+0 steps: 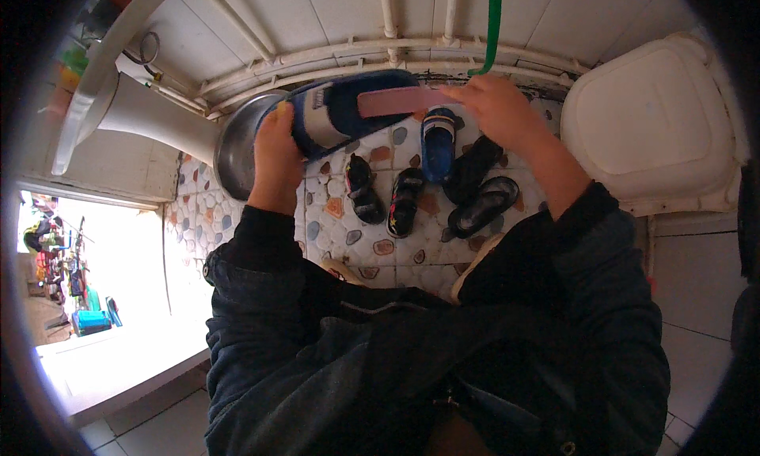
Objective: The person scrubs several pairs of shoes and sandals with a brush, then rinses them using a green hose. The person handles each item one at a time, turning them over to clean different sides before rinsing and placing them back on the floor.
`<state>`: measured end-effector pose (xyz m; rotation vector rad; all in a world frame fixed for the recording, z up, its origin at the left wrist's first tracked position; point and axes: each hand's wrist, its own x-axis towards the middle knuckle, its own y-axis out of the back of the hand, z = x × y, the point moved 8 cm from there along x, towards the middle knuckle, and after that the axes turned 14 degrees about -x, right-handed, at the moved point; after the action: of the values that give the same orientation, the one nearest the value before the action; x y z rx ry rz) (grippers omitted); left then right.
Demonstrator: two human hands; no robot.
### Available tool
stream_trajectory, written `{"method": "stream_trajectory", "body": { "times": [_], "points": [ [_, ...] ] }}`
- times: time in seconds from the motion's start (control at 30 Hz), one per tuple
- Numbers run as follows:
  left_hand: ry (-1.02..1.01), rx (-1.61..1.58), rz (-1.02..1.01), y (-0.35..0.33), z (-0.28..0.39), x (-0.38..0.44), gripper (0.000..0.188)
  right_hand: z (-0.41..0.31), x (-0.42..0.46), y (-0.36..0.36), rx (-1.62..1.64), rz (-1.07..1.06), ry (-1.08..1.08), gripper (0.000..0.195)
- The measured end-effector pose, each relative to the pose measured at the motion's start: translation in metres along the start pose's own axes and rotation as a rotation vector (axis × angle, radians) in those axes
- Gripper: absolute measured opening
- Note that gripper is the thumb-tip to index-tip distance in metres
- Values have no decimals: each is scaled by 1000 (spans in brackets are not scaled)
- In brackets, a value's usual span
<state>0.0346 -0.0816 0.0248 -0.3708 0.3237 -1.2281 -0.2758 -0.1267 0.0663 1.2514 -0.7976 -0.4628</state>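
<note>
My left hand (276, 150) grips one end of a blue slide sandal (374, 94) with a pale band across it, holding it up off the floor. A flat pink scrubbing brush (392, 101) is in my right hand (496, 108), laid against the sandal near its far end. Its bristles, if any, are hidden. Behind the left hand is a round metal basin (234, 153), its inside partly covered by the sandal. On the floor below my hands stands another blue slide sandal (439, 150), next to a dark slipper (472, 171).
Several other shoes lie on the pebble-patterned tile floor (353, 257), among them a black sandal (405, 203) and a black slipper (484, 206). A toilet (650, 111) with its lid down stands right. A sink pedestal (157, 111) is at left; a green hose (492, 28) hangs ahead.
</note>
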Motion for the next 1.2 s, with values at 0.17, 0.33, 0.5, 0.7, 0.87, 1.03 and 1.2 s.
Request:
{"method": "stream_trajectory", "body": {
  "times": [0.17,0.33,0.5,0.7,0.87,1.03,1.2],
  "points": [
    [74,12,1,-23,-26,-16,35,-47,5,-6,116,69,72,41],
    [-80,142,25,-17,4,-12,27,-29,9,-15,68,94,48,39],
    [-7,-203,95,3,13,2,29,15,7,-14,40,41,-53,40],
    [-21,-116,72,0,8,0,28,-10,5,-8,78,96,37,38],
    [73,-114,81,-12,-2,-7,27,-17,4,-9,98,98,48,36],
    [93,-132,49,-14,-4,-8,26,-19,4,-5,103,142,66,35],
    [92,-133,51,-15,-9,-8,26,-26,4,-1,114,140,68,36]
  ]
}}
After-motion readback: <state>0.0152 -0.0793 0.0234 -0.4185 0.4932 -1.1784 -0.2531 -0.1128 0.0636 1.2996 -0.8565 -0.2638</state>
